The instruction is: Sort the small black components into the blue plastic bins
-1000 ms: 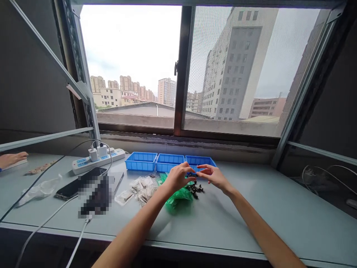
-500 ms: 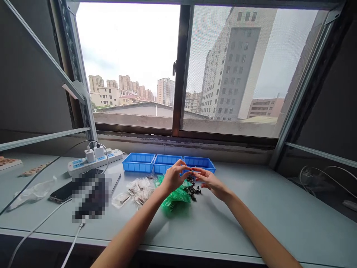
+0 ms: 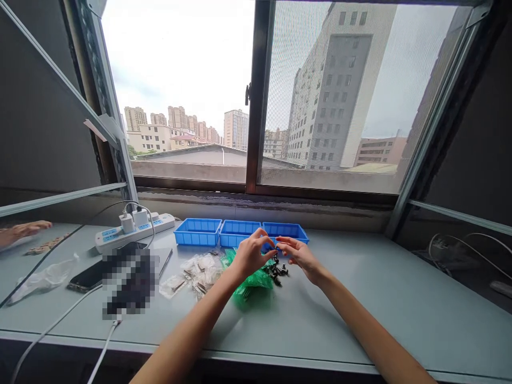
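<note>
My left hand (image 3: 253, 253) is pinched, its thumb and fingertips closed on something too small to make out. Close beside it, my right hand (image 3: 298, 254) has its thumb and fingers brought together near the same spot, and what they hold is hidden. Both hands hover over a green plastic bag (image 3: 254, 285) and a pile of small black parts (image 3: 278, 272). Left of the bag lie small clear packets (image 3: 202, 269) with metal pieces. Behind the hands stand a left blue bin (image 3: 198, 238), a middle blue bin (image 3: 236, 234) and a right blue bin (image 3: 290, 233).
A power strip (image 3: 136, 232) with plugs and cables stands at the left. Nearer lie a dark phone (image 3: 86, 278), a blurred dark object (image 3: 130, 285) and a crumpled clear bag (image 3: 48, 274). Another person's hand (image 3: 28, 230) reaches in at the far left.
Another person's hand now shows at the far left edge. My fingertips have moved slightly apart from each other. The view has shifted a little.
</note>
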A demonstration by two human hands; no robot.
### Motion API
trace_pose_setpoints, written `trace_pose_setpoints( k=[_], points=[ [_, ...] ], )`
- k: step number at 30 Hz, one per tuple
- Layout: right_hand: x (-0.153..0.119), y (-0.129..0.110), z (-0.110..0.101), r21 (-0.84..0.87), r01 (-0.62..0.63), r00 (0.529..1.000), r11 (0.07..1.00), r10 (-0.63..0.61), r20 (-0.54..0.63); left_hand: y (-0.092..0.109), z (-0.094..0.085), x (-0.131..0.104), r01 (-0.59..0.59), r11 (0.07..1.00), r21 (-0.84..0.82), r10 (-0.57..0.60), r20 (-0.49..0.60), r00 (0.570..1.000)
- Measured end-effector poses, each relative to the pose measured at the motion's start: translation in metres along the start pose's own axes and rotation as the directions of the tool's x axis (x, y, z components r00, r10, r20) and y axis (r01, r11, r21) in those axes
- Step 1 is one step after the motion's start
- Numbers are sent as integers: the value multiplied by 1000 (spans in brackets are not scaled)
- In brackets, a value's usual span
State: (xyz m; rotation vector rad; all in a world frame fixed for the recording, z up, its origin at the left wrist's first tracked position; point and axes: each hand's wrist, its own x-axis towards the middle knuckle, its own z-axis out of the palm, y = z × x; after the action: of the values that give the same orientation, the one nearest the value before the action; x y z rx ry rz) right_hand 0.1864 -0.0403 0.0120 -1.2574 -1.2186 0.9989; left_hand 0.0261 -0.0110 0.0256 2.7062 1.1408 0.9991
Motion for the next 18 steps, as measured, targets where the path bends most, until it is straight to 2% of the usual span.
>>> trace_pose_setpoints(
  k=[6, 12, 18],
  points=[
    [5, 6, -2, 3, 34, 999, 999, -34, -27, -3, 0, 2, 50, 998, 46, -46, -68, 997],
    [18, 18, -16, 35, 52, 982, 998, -45, -184, -10, 1, 4, 101, 988, 116, -90, -93, 992],
    [26, 26, -28, -35, 125, 927, 992, -130, -351, -9, 0, 4, 118, 983, 138, -105, -101, 989]
  ],
)
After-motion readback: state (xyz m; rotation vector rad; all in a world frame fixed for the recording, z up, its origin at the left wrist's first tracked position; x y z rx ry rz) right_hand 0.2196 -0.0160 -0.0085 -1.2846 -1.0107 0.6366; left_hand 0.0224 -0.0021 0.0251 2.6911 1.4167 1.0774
